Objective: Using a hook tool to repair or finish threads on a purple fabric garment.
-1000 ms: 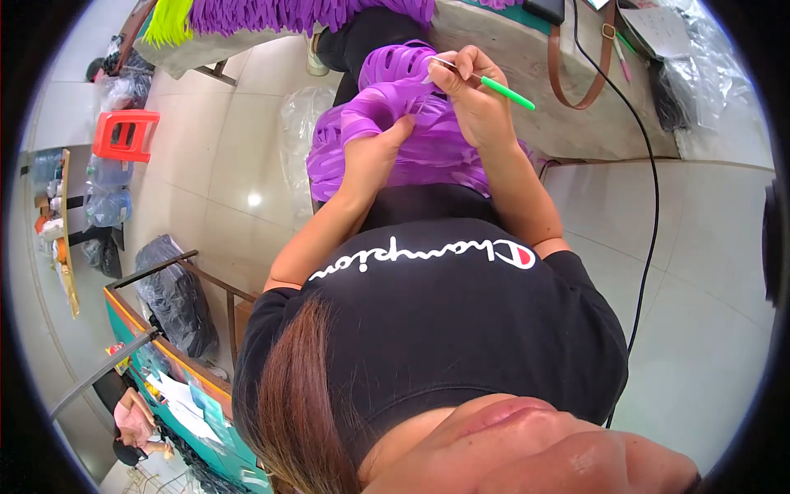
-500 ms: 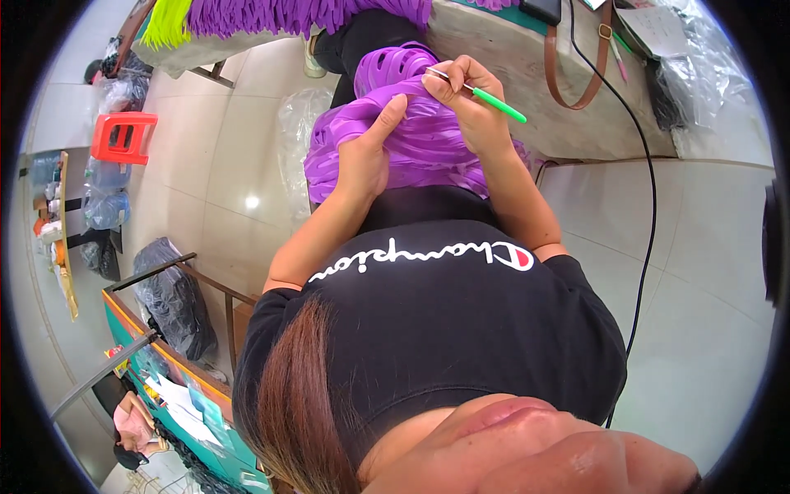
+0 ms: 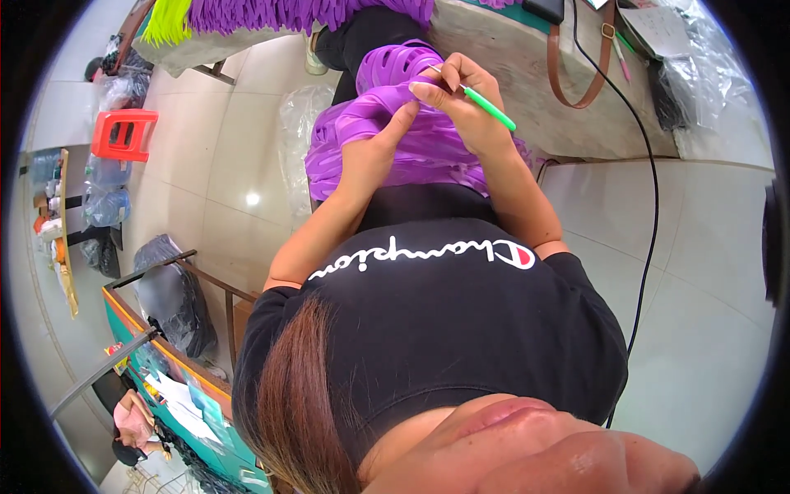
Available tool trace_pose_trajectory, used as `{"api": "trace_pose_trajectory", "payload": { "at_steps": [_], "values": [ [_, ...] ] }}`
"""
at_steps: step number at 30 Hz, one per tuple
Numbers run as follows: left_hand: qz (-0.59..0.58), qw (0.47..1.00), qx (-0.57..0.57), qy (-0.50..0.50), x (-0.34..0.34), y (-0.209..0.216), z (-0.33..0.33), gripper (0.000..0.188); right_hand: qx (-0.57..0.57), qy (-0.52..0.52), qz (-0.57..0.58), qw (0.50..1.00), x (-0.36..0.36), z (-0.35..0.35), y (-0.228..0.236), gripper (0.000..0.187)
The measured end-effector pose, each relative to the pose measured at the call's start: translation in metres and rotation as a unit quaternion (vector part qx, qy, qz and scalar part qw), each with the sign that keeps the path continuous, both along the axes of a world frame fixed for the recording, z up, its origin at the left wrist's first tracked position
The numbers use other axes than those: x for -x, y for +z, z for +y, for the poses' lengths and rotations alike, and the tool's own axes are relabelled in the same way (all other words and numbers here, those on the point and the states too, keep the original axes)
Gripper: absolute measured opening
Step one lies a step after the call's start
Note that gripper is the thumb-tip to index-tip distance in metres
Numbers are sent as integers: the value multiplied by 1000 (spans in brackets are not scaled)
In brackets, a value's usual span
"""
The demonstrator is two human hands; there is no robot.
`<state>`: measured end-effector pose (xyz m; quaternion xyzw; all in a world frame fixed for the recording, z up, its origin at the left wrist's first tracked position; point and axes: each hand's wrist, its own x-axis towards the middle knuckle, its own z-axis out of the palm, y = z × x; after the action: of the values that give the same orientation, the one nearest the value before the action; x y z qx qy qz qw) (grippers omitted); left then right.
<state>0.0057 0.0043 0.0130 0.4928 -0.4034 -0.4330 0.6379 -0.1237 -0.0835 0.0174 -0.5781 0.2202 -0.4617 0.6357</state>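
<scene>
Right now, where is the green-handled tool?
In the head view, above and right of centre, the green-handled tool is in the right hand, by purple strips.

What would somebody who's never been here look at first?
Probably the bright purple strips heaped on the person's lap, some held in the left hand. Next, maybe the green-handled tool in the right hand. Then the red stool at the left, and yellow-green fringe at the upper left.
</scene>
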Motion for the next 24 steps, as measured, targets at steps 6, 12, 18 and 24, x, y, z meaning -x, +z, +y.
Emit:
{"api": "trace_pose_trajectory", "payload": {
  "at_steps": [6, 12, 18, 24],
  "values": [
    [-104, 994, -8, 31, 3, -12, -6, 13, -128, 37, -84, 988, 1, -4, -6, 35],
    [105, 994, -11, 24, 9, -2, -4, 20, 36, -16, 2, 999, 4, -8, -11, 22],
    [128, 991, -31, -7, 8, 3, 2, 22, 135, -65, -68, 986, 17, 2, -3, 53],
    [118, 993, -11, -13, 7, 5, 6, 21, 217, -16, 3, 976, 13, 9, -5, 47]
  ]
}}
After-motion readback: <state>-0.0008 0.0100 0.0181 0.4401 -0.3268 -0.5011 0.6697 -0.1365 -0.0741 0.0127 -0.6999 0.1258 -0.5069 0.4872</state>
